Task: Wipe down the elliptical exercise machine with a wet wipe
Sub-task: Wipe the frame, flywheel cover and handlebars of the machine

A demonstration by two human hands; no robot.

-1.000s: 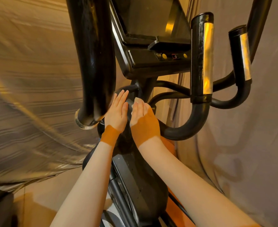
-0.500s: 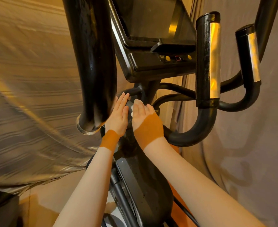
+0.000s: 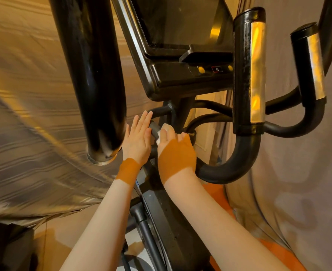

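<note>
Now your right hand (image 3: pixel 176 151) presses the wet wipe (image 3: pixel 160 136) against the short bar (image 3: pixel 155 128) on the post under the screen (image 3: pixel 178 22), with its fingers curled round the white wipe. Your left hand (image 3: pixel 137 139) is flat, fingers straight, resting on the other side of the same spot and holding nothing. To do this bit well, I think you should keep the wipe tucked under your fingers so it does not slip out, and rub all the way round the little bar, not just the front. Let the flat hand steady you. Go slow near the joint, because dirt likes to hide in corners. The elliptical machine (image 3: pixel 180 241) is right in front of you. It is black and shiny, with a fat black tube (image 3: pixel 91 75) on the left and two handles with silver strips (image 3: pixel 257 71) on the right. The screen is dark, with small yellow buttons (image 3: pixel 201 69) under it. Only a little of the wipe shows, so I cannot tell how dirty it is.
</note>
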